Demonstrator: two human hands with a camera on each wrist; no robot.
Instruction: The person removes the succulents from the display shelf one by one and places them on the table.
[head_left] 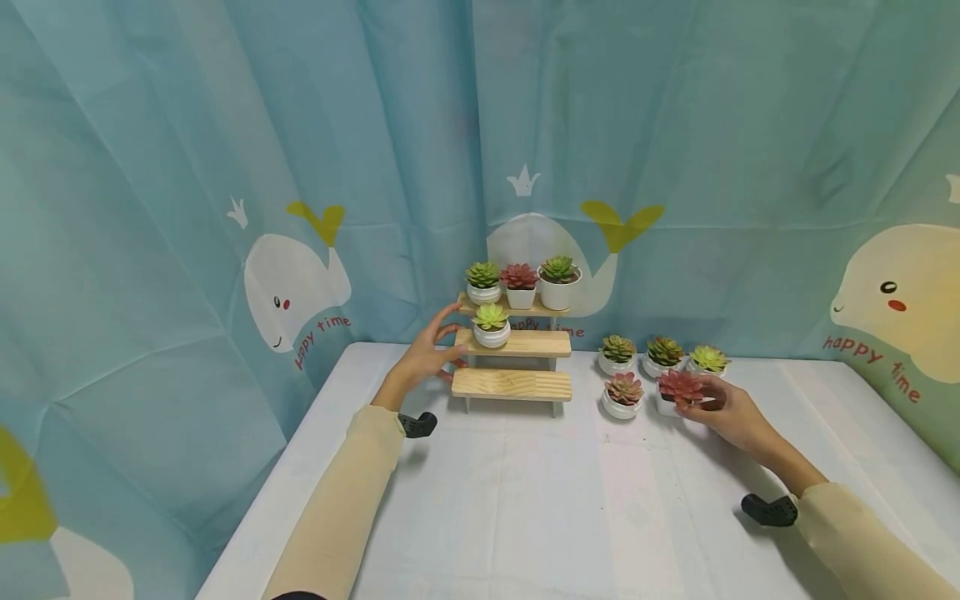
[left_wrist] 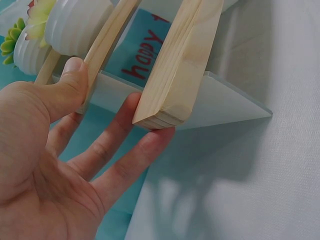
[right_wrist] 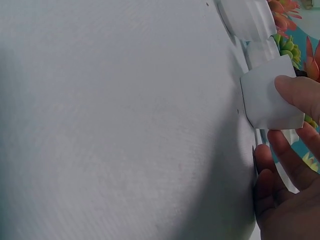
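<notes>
My left hand holds the left end of a three-tier wooden display stand. In the left wrist view, the thumb lies on the middle shelf and fingertips touch the end of the bottom shelf. To the right, my right hand pinches a red succulent in a square white pot; in the right wrist view, the thumb presses the pot's side. Beside it on the table is a pinkish succulent in a round white pot.
Along the top shelf stand a green succulent, a red one and a larger green one. A yellow-green succulent occupies the middle shelf. Three more potted succulents line the table's back edge before a blue curtain.
</notes>
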